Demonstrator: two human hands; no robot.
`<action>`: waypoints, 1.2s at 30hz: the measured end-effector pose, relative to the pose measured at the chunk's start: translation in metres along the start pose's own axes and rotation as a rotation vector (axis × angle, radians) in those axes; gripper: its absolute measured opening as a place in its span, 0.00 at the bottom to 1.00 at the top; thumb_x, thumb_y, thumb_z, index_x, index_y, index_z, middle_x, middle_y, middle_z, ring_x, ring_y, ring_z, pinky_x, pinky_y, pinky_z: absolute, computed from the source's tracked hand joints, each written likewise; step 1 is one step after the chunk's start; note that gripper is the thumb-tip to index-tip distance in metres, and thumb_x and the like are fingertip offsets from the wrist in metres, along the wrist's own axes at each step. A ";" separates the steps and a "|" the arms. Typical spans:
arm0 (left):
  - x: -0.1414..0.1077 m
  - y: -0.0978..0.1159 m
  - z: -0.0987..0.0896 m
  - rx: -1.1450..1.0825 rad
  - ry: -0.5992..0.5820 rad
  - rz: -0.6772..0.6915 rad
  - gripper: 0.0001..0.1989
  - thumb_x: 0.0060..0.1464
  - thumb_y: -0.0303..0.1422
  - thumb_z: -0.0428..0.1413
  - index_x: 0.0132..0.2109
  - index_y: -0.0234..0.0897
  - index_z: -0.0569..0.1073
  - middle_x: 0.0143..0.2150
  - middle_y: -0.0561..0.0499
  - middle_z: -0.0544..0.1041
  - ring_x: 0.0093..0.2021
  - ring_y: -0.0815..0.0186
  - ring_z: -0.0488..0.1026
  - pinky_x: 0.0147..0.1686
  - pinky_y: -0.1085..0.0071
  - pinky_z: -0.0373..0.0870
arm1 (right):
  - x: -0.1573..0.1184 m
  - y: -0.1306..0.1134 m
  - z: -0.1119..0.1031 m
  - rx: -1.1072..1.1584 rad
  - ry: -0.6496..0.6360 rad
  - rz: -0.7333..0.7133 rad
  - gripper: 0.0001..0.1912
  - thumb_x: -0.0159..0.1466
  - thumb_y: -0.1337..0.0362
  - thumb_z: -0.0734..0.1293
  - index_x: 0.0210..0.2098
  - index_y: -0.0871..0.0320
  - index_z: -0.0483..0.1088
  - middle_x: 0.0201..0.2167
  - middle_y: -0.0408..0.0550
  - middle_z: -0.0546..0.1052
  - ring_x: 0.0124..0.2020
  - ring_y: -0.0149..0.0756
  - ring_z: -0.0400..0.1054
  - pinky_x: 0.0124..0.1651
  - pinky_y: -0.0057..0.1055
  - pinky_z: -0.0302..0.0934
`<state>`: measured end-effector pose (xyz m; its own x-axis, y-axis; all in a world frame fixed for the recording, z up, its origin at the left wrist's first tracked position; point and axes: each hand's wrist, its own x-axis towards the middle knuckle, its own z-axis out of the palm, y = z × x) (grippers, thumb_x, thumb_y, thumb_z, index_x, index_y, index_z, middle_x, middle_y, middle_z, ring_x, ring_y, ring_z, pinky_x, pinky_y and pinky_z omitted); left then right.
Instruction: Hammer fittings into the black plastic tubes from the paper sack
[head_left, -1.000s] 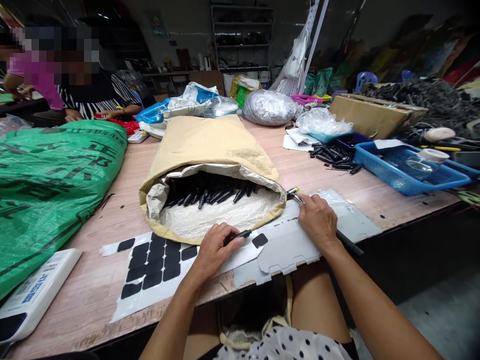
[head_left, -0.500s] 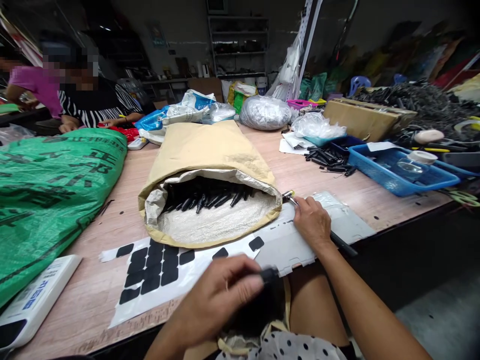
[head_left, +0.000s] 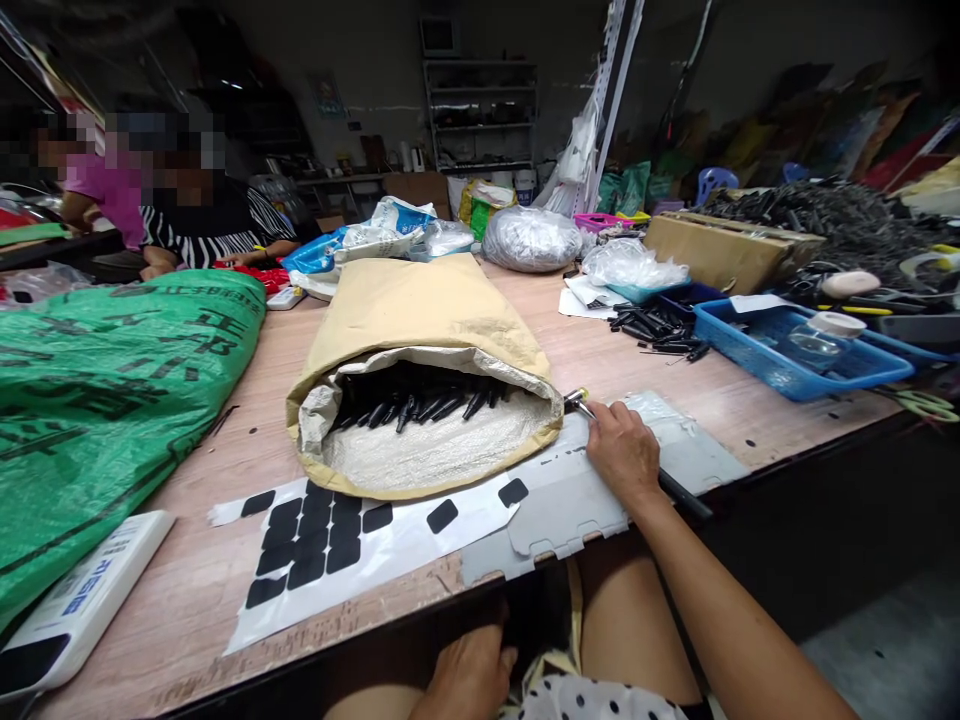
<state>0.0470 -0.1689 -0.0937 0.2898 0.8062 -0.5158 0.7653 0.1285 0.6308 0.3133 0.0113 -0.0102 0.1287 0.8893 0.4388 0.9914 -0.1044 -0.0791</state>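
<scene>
My right hand (head_left: pixel 622 455) rests on the grey sheet (head_left: pixel 697 440) at the table's front edge, closed round a tool with a black handle (head_left: pixel 684 495) and a thin metal end. That end meets a small metal and yellow piece (head_left: pixel 576 396) beside the paper sack. My left hand (head_left: pixel 469 672) is down at my lap, by a dark-mouthed bag (head_left: pixel 576 610); its fingertips are hidden. In front of me the tan sack (head_left: pixel 442 300) lies with its mouth towards me, showing many slim black parts (head_left: pixel 431 402) inside. Black rounded stickers (head_left: pixel 307 540) sit on a white backing sheet.
A green woven sack (head_left: pixel 112 400) and a white device (head_left: pixel 90 610) are at left. To the right stand a blue tray (head_left: pixel 795 365) with a jar, loose black parts (head_left: pixel 652 325) and a cardboard box (head_left: pixel 720 250). A co-worker (head_left: pixel 202 220) sits across the table.
My left hand has dropped from above the table edge, where it held a small black part, down into my lap. My right hand stays in place. The view has shifted slightly.
</scene>
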 end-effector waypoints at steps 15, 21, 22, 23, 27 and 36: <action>0.072 0.067 -0.234 0.226 0.957 -0.151 0.17 0.62 0.33 0.50 0.50 0.36 0.80 0.48 0.39 0.81 0.49 0.51 0.78 0.49 0.60 0.73 | 0.000 0.001 0.003 0.006 0.025 -0.017 0.16 0.69 0.66 0.63 0.54 0.54 0.73 0.41 0.50 0.74 0.42 0.40 0.64 0.39 0.35 0.49; 0.093 0.052 -0.242 0.281 0.941 -0.290 0.17 0.59 0.38 0.53 0.49 0.36 0.81 0.51 0.33 0.80 0.49 0.42 0.78 0.44 0.53 0.73 | 0.001 0.000 0.002 0.031 0.006 -0.008 0.16 0.69 0.66 0.62 0.54 0.55 0.73 0.42 0.51 0.74 0.42 0.39 0.64 0.39 0.34 0.49; 0.090 0.052 -0.242 0.290 0.930 -0.297 0.17 0.59 0.39 0.54 0.48 0.36 0.81 0.51 0.33 0.80 0.50 0.41 0.78 0.44 0.52 0.73 | 0.001 0.000 0.001 0.034 0.003 -0.008 0.16 0.69 0.66 0.62 0.54 0.55 0.73 0.42 0.51 0.74 0.42 0.39 0.64 0.39 0.34 0.49; 0.085 0.052 -0.241 0.299 0.917 -0.302 0.17 0.58 0.39 0.55 0.48 0.36 0.81 0.51 0.33 0.80 0.49 0.40 0.78 0.44 0.52 0.72 | 0.001 0.000 0.001 0.035 0.002 -0.008 0.16 0.70 0.66 0.61 0.54 0.55 0.73 0.42 0.51 0.74 0.42 0.40 0.64 0.40 0.34 0.49; 0.056 0.051 -0.235 0.312 0.931 -0.317 0.15 0.56 0.38 0.56 0.46 0.38 0.80 0.48 0.36 0.81 0.46 0.42 0.78 0.40 0.55 0.71 | 0.001 -0.001 -0.001 0.036 -0.009 -0.003 0.17 0.70 0.66 0.60 0.55 0.55 0.73 0.42 0.51 0.74 0.42 0.40 0.64 0.39 0.34 0.49; 0.012 0.068 -0.175 0.074 0.460 0.424 0.06 0.54 0.33 0.59 0.41 0.42 0.78 0.40 0.50 0.78 0.42 0.59 0.72 0.41 0.66 0.68 | 0.000 -0.001 -0.001 0.005 -0.001 -0.002 0.16 0.70 0.66 0.60 0.54 0.55 0.73 0.41 0.52 0.73 0.42 0.41 0.64 0.39 0.34 0.49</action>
<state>0.0021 -0.0492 0.0445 0.3122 0.9464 0.0831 0.6804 -0.2838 0.6756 0.3122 0.0111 -0.0094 0.1266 0.8901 0.4377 0.9915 -0.1003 -0.0829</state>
